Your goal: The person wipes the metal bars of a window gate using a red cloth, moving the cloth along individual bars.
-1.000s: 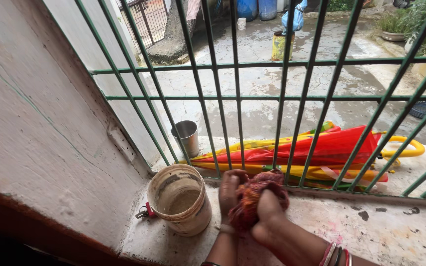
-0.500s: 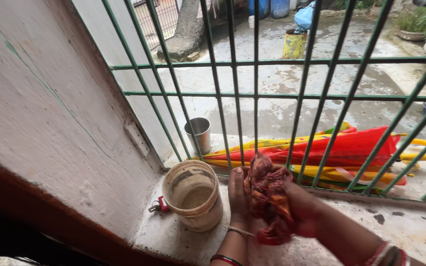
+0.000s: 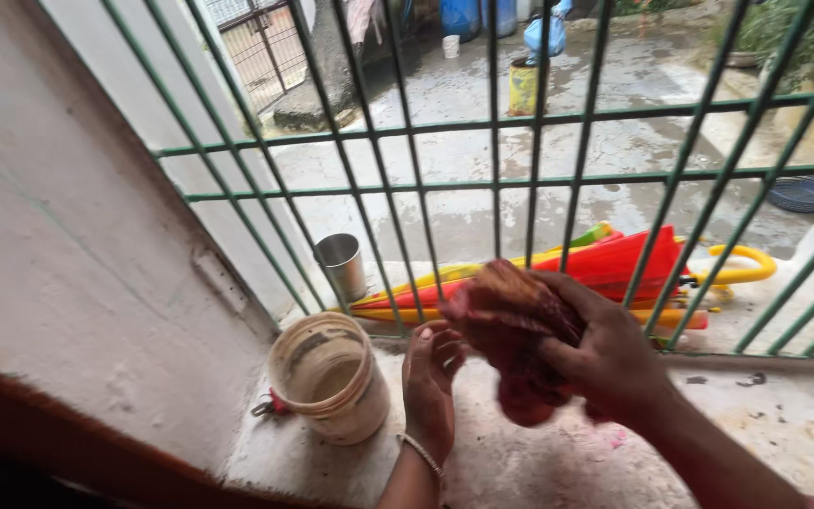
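My right hand (image 3: pixel 605 358) grips a crumpled red and orange cloth (image 3: pixel 511 325) and holds it up in front of the green window bars (image 3: pixel 496 179). Part of the cloth hangs down below my fingers. My left hand (image 3: pixel 431 382) is just left of the cloth, palm turned toward it, fingers apart and holding nothing. A thin bangle sits on the left wrist. Both hands hover over the stained concrete sill (image 3: pixel 756 424).
A dirty cream plastic tub (image 3: pixel 327 377) stands on the sill to the left of my hands, with a small red padlock (image 3: pixel 270 405) beside it. Outside the bars lie a steel cup (image 3: pixel 341 266) and a folded red and yellow umbrella (image 3: pixel 614 269). A plastered wall (image 3: pixel 77 245) closes the left side.
Both hands were squeezing the cloth together near the sill. Now my right hand has lifted the cloth alone and my left hand has let go and opened.
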